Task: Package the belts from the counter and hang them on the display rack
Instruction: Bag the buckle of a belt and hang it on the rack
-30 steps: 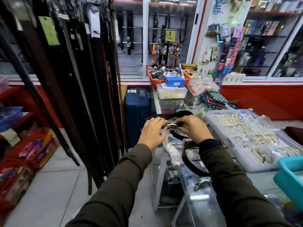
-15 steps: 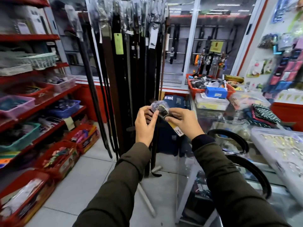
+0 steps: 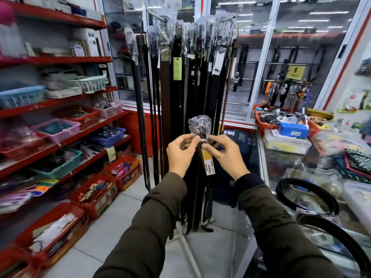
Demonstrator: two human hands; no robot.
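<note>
The belt [image 3: 203, 169] is being pinched at its bagged buckle [image 3: 199, 125] by both hands [image 3: 180, 155] [image 3: 225, 155], hanging lengthwise, with the rack [image 3: 192, 77] just beyond, its hooks well above.

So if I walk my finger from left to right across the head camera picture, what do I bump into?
Red shelves with baskets → hanging belts on the display rack → left hand → wrapped buckle → right hand → blue box → loose belt on the glass counter.

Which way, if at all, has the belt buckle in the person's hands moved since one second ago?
Yes. The bagged belt buckle has left the glass counter and now sits raised, leftward, before the display rack, pinched by left hand and right hand.
</note>
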